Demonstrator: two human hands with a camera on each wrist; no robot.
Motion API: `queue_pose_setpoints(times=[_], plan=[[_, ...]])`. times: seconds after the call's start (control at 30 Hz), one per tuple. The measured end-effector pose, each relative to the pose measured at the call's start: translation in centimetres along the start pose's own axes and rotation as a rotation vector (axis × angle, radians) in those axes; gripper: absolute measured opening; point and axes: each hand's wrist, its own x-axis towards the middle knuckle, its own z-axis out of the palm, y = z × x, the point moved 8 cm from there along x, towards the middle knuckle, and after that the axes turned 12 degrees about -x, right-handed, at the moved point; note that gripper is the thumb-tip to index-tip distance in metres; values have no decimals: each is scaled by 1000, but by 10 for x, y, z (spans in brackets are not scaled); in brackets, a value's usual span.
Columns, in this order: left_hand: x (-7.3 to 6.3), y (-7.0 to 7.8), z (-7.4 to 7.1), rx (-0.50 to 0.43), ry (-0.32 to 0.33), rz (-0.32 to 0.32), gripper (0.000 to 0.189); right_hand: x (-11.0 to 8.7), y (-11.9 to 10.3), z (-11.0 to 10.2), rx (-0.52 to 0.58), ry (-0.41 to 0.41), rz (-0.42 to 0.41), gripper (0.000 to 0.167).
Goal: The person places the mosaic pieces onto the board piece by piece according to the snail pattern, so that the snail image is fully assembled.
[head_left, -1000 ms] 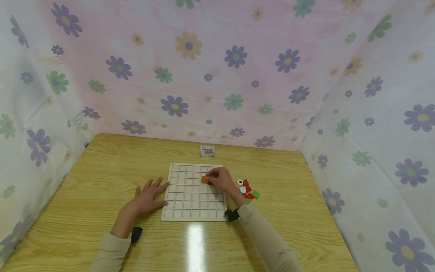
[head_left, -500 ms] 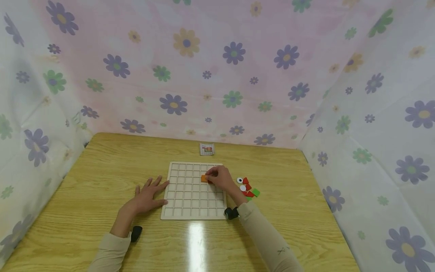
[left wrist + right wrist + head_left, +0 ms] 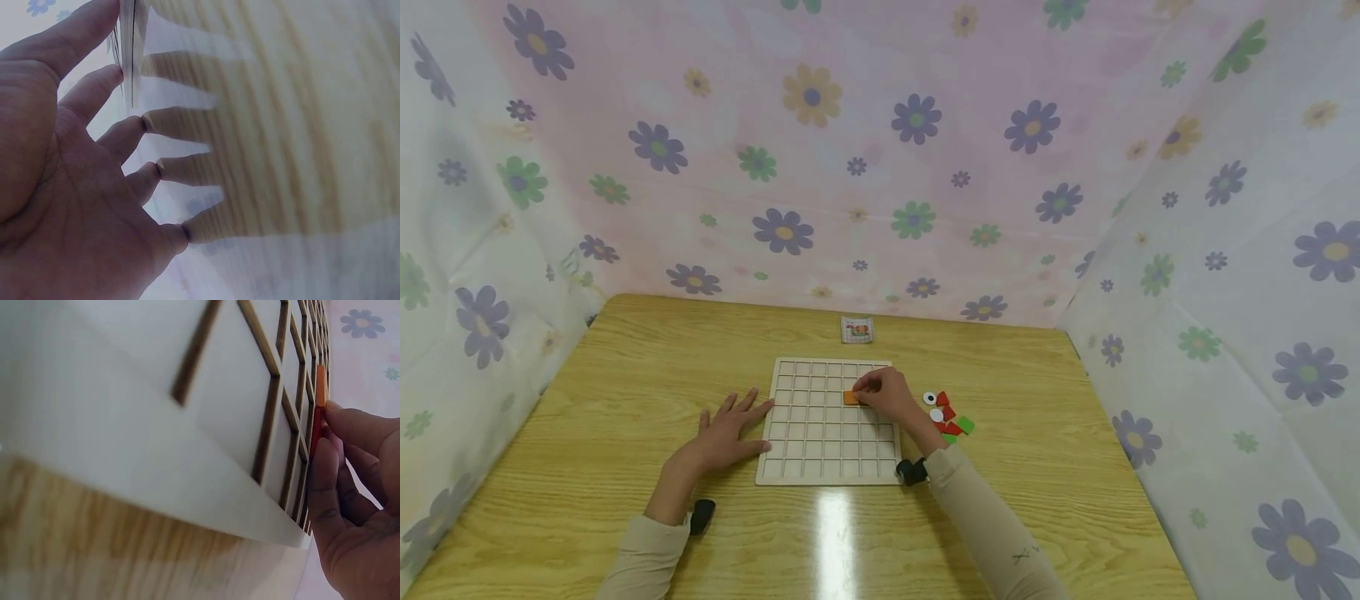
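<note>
Right hand (image 3: 889, 397) is over the upper right part of the grid board (image 3: 820, 454), and I see its fingertips (image 3: 337, 425) pinching an orange tile (image 3: 851, 397) against the board, with a red piece (image 3: 315, 428) right beside it under the thumb. From the right wrist view the tile sits in one of the cells toward the board's far edge; which cell exactly I cannot tell. Left hand (image 3: 727, 431) lies flat on the table (image 3: 625, 400) with fingers spread and relaxed, its fingertips touching the board's left edge, holding nothing. Just right of the board, beside my right wrist, I see a small cluster of loose pieces (image 3: 949, 417): red, white and green ones lying close together. Near the table's far edge lies a small card (image 3: 857, 330), well apart from the board.
</note>
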Motion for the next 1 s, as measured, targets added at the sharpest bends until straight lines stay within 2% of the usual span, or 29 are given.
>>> queue_pose_setpoints(times=[0.3, 0.5, 0.67, 1.0], plan=[[1, 0, 0, 7, 1, -7, 74, 0, 0, -1, -2, -11, 11, 8], [2, -4, 0, -12, 13, 18, 74, 0, 0, -2, -22, -42, 18, 10], [1, 1, 0, 5, 0, -3, 74, 0, -2, -2, -36, -63, 2, 12], [1, 1, 1, 0, 0, -16, 73, 0, 0, 0, -37, -76, -3, 12]])
